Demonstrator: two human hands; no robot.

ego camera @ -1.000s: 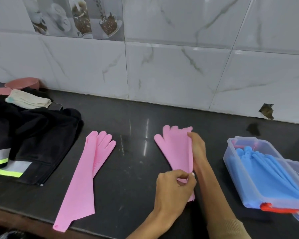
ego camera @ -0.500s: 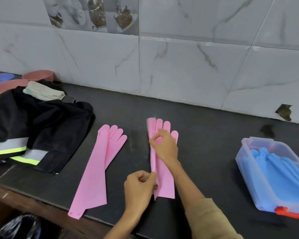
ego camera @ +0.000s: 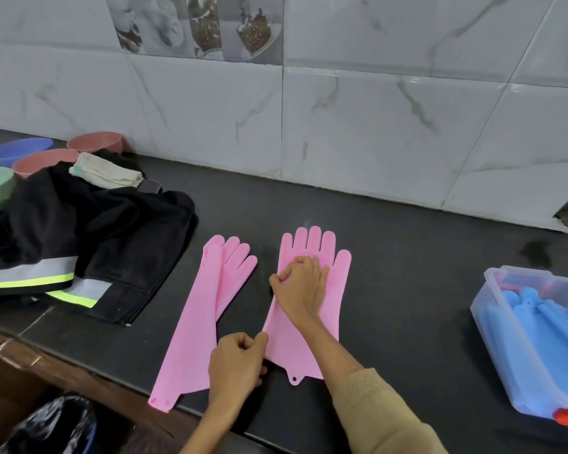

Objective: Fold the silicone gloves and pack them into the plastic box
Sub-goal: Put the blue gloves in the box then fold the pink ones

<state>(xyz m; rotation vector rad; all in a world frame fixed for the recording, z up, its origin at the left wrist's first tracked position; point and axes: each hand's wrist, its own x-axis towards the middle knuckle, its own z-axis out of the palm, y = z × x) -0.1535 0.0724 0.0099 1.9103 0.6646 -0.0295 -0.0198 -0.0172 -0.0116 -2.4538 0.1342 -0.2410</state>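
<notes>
Two pink silicone gloves lie on the black counter. The left pink glove (ego camera: 204, 316) is folded lengthwise, fingers toward the wall. The right pink glove (ego camera: 333, 290) is spread flat, all its fingers showing. My right hand (ego camera: 300, 286) rests on its palm and pinches its left edge. My left hand (ego camera: 238, 362) pinches the left edge of the cuff, near the counter's front. The clear plastic box (ego camera: 492, 309) stands at the far right, away from both hands, and holds blue gloves (ego camera: 545, 326).
A black garment with reflective stripes (ego camera: 89, 244) lies at the left, a folded pale cloth (ego camera: 107, 170) on top. Several bowls (ego camera: 43, 158) stand behind it. The tiled wall runs along the back. A black bag (ego camera: 56, 427) sits below the counter's front edge.
The right glove was a narrow lengthwise fold half a second ago and now lies spread wide and flat. Both hands have moved to its left edge.
</notes>
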